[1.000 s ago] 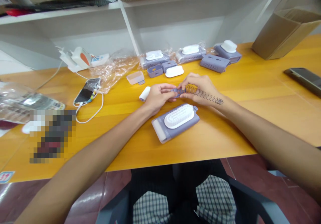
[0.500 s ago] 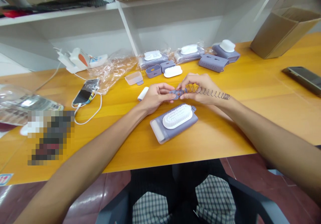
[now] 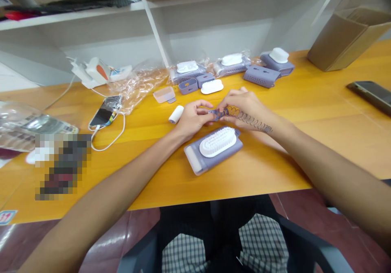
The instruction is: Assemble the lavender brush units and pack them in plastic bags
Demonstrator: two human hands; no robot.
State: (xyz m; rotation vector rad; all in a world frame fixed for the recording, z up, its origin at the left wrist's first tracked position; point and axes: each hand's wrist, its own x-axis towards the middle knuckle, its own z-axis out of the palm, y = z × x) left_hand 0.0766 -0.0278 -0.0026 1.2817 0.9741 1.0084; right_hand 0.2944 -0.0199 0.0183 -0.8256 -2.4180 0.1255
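My left hand (image 3: 192, 118) and my right hand (image 3: 241, 104) meet above the orange table (image 3: 275, 159), both pinched on a small purple plastic piece (image 3: 217, 113). A dark coiled spring (image 3: 250, 120) runs from that piece back along my right wrist. Just below my hands lies a purple brush case (image 3: 214, 150) with a white bristle pad on top. A small white roller (image 3: 176, 114) rests on the table to the left of my left hand.
Several more purple cases, white pads and plastic bags (image 3: 232, 67) lie at the table's back. A phone on a white cable (image 3: 105, 112) sits left, another phone (image 3: 371, 91) far right, a cardboard box (image 3: 345, 38) at back right. White shelving stands behind.
The free end of the spring has dropped from sticking out to the right to lying against my right wrist. My hands have stayed in place, still pinching the purple piece.
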